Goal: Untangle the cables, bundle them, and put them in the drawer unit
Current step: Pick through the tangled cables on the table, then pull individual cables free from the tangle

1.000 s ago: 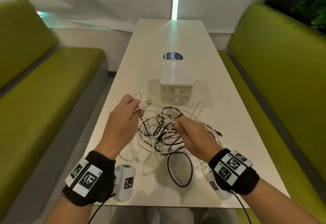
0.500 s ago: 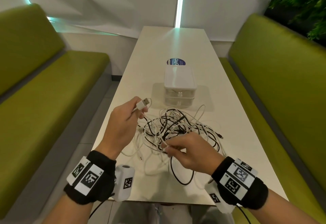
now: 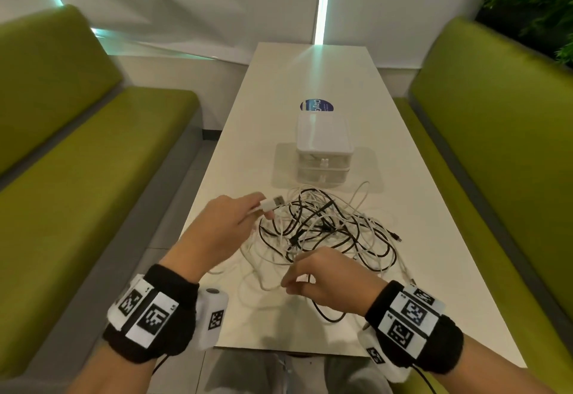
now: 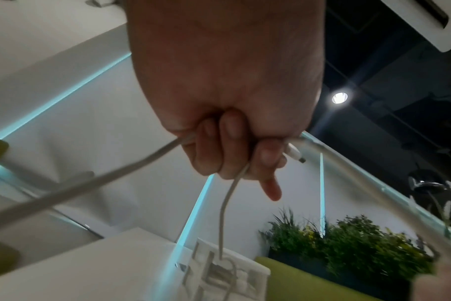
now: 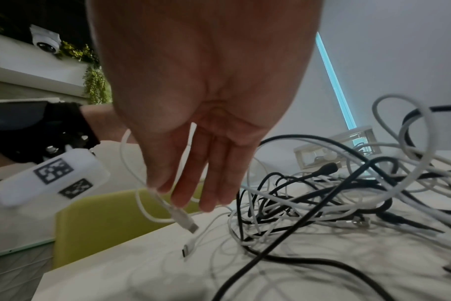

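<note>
A tangle of white and black cables (image 3: pixel 325 232) (image 5: pixel 322 193) lies on the white table (image 3: pixel 279 83), in front of a small white drawer unit (image 3: pixel 324 152) (image 5: pixel 335 148) (image 4: pixel 227 270). My left hand (image 3: pixel 223 226) (image 4: pixel 232 142) grips a white cable just behind its USB plug (image 3: pixel 273 203) (image 4: pixel 295 153), raised at the tangle's left. My right hand (image 3: pixel 316 276) (image 5: pixel 183 183) pinches a white cable near its other small plug (image 5: pixel 185 221), close to the table's near side. Both drawers look closed.
A round blue sticker (image 3: pixel 316 105) sits behind the drawer unit. Green benches (image 3: pixel 77 161) (image 3: pixel 496 145) flank the table on both sides. Plants (image 3: pixel 533 0) stand at the far right. A loose black loop (image 3: pixel 328 313) trails toward the table's near edge.
My right hand has drawn back toward me out of the tangle, pulling a white cable with it. The left hand keeps its hold on the USB plug end, shifting slightly.
</note>
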`<state>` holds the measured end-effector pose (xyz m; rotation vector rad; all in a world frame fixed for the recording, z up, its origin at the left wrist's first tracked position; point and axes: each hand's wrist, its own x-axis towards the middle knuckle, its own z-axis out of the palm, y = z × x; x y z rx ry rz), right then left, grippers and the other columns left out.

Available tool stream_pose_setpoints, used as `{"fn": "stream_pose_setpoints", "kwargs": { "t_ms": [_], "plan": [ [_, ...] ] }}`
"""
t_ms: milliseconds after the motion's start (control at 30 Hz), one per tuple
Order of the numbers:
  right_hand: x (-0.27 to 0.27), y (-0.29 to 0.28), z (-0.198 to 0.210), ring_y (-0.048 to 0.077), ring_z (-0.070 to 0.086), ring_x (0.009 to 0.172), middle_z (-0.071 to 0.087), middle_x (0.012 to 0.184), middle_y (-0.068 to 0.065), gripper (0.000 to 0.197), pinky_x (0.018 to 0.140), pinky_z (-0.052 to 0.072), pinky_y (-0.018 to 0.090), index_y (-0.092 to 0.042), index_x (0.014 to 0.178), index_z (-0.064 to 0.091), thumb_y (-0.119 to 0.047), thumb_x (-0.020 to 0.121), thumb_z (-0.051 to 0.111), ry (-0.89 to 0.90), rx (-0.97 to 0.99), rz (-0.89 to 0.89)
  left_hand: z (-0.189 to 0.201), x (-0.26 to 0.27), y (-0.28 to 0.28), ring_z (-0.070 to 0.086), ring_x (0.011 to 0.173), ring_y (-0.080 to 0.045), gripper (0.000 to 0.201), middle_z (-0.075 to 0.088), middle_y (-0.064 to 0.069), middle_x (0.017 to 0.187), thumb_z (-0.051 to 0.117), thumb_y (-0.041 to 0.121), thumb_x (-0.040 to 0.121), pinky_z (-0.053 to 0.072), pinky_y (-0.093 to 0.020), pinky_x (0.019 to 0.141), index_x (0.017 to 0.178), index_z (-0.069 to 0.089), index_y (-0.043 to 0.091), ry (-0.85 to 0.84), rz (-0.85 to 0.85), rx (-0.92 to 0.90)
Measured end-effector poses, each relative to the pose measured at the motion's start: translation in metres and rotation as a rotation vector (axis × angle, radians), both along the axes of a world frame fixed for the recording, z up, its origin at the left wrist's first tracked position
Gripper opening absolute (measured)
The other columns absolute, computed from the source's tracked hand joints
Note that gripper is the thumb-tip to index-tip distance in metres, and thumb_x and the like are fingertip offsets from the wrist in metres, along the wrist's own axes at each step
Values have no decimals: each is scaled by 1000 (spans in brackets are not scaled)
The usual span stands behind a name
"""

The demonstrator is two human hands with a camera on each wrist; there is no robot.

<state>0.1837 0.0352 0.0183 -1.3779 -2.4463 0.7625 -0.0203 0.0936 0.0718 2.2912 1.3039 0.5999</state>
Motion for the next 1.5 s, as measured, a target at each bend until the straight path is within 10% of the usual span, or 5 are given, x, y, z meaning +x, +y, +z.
{"fn": "stream_pose_setpoints", "kwargs": {
  "t_ms": [467, 733, 900, 1067, 1500],
  "plan": [
    [-13, 12, -2, 5, 62, 92, 69, 106, -10, 26, 82, 50, 25, -24, 115, 66, -33, 97, 49, 65, 125, -105, 45, -42, 42, 30, 46, -13, 19, 46, -1, 61, 47, 18, 97, 24, -27, 49, 95, 65, 21, 613, 590, 368],
    [-37, 21, 5, -4, 53, 65, 64, 91, -15, 56, 65, 39, 16, -29, 141, 40, -52, 91, 52, 168, 51, -182, -5, 3, 22, 60, 65, -26, 19, 67, -3, 76, 48, 16, 97, 34, -27, 56, 106, 63, 24, 268, 326, 273],
    [-57, 38, 10, 15, 62, 60, 60, 78, 1, 25, 66, 51, 34, -12, 89, 67, -33, 95, 56, 359, 114, -203, 1, 4, 21, 47, 51, -15, 21, 58, 3, 62, 45, 8, 94, 34, -29, 50, 91, 61, 21, -44, 274, 210],
    [-62, 46, -2, 25, 62, 67, 58, 77, 6, 29, 65, 53, 42, -8, 86, 71, -32, 93, 56, 341, 164, -181, 11, -17, 33, 51, 52, -16, 27, 62, 5, 70, 41, 16, 97, 38, -34, 50, 86, 62, 27, -417, 409, 164],
    [-50, 49, -10, 15, 68, 72, 72, 76, 0, 17, 73, 56, 41, -10, 86, 73, -18, 92, 59, 442, 12, -302, -15, -18, 27, 63, 65, -9, 13, 59, 6, 87, 40, 25, 102, 44, -25, 59, 92, 49, 23, 59, 63, -157]
  ]
}}
